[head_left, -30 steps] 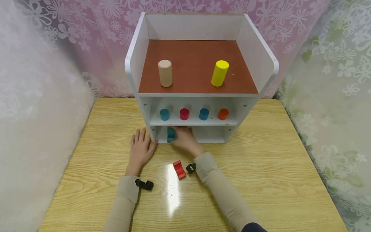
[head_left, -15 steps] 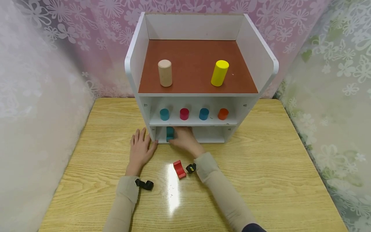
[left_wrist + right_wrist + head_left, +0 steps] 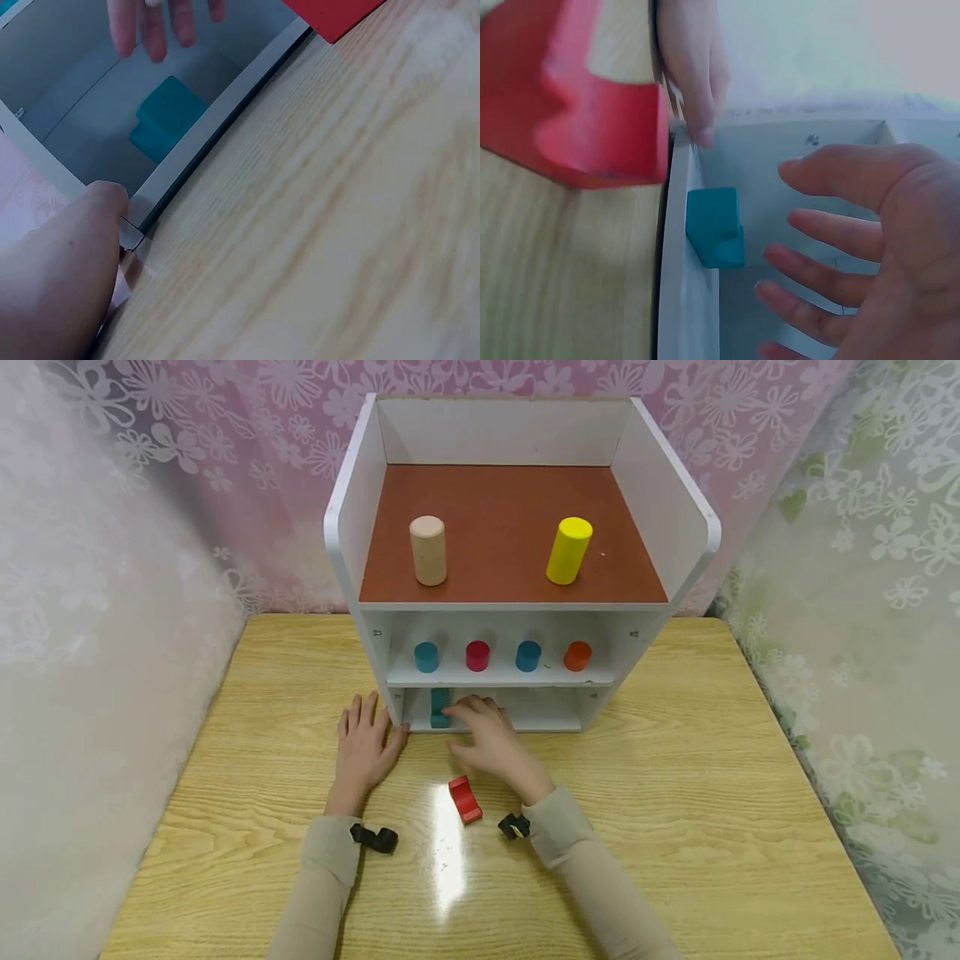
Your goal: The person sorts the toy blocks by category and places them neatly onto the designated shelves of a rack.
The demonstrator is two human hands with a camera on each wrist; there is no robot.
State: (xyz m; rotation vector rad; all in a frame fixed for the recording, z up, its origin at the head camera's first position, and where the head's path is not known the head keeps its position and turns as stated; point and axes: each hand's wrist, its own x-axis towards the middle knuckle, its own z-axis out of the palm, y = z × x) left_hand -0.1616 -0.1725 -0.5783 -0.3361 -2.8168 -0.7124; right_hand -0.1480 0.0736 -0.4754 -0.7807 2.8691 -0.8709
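A teal block [image 3: 439, 708] with a notched side stands on the bottom shelf of the white shelf unit [image 3: 540, 720], near its left wall. Just to the right of the block is my right hand [image 3: 491, 739], its fingers spread and holding nothing; the right wrist view shows a gap between the fingers and the teal block [image 3: 716, 225]. My left hand [image 3: 363, 752] lies flat on the table, its thumb at the unit's lower left corner. On the table in front of the unit lies a red block [image 3: 466, 800] with a curved hollow.
Several short cylinders stand along the middle shelf, among them an orange cylinder [image 3: 577, 656]. On the brown top are a plain wooden cylinder [image 3: 429, 552] and a yellow cylinder [image 3: 569, 551]. The wooden table [image 3: 712, 827] extends around the unit, with curtains behind it.
My right hand has let go of the teal block and drawn back out of the bottom shelf, toward the front and right. The block shifted slightly left earlier. My left hand has stayed still.
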